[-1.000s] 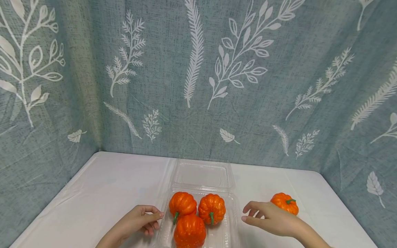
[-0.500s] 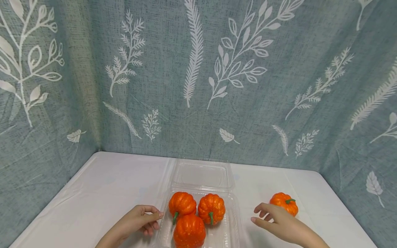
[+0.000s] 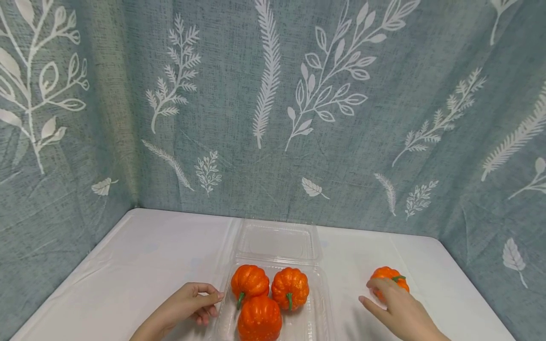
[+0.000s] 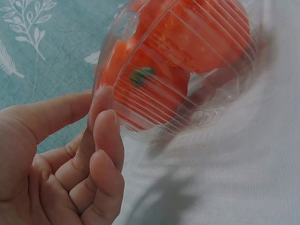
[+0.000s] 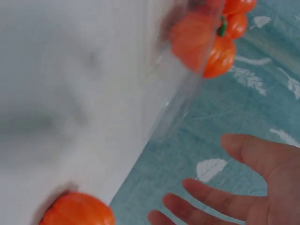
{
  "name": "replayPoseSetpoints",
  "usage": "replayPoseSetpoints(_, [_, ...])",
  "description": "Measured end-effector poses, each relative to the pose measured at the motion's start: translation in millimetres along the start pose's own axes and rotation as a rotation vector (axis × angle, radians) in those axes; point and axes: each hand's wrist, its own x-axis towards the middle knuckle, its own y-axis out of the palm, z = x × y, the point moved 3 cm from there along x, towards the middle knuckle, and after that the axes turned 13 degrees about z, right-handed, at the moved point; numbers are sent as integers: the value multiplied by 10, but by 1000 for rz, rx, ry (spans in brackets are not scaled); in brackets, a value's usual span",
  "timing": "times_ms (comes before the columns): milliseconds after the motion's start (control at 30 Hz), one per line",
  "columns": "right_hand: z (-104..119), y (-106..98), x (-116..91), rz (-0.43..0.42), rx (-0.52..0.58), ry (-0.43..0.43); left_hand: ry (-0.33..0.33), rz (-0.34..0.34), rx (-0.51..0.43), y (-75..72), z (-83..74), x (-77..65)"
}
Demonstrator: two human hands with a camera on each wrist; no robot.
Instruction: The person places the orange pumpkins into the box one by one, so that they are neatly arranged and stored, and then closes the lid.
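My left hand [image 3: 185,305] pinches the left rim of a clear plastic clamshell container [image 3: 316,303], thumb and forefinger meeting at its edge. Ridged container wall [image 4: 206,101] fills much of the left wrist view. Inside the container sit three small orange pumpkins: one at back left [image 3: 247,279], one at right [image 3: 291,284] and one in front [image 3: 260,319], mostly with green stems. Over a loose orange pumpkin [image 3: 388,271] on the right hovers my right hand [image 3: 398,308], hiding its front part. In the right wrist view the fingers [image 5: 211,194] are spread, apart from that pumpkin [image 5: 79,211].
The container's lid [image 3: 277,241] lies folded back behind it on the white-covered table [image 3: 170,251]. A blue-green curtain [image 3: 239,166] with white leaf prints stands close along the back and both sides.
My right hand has moved rightward, away from the container, until it overlaps the loose pumpkin. The left hand has stayed at the container's rim.
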Motion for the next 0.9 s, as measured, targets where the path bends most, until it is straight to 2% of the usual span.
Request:
replayPoseSetpoints(100, [-35, -17, -14, -77, -90, 12, 1, 1, -1, 2, -1, -5])
replayPoseSetpoints(233, [-107, -25, -15, -129, -134, 22, 5, 1, -2, 4, -5, -11])
replayPoseSetpoints(567, [-371, -24, -17, -108, -156, 133, 13, 8, -10, 0, -1, -15])
replayPoseSetpoints(900, [-472, -28, 29, -73, -169, 156, 4, 6, -14, 0, 8, -4])
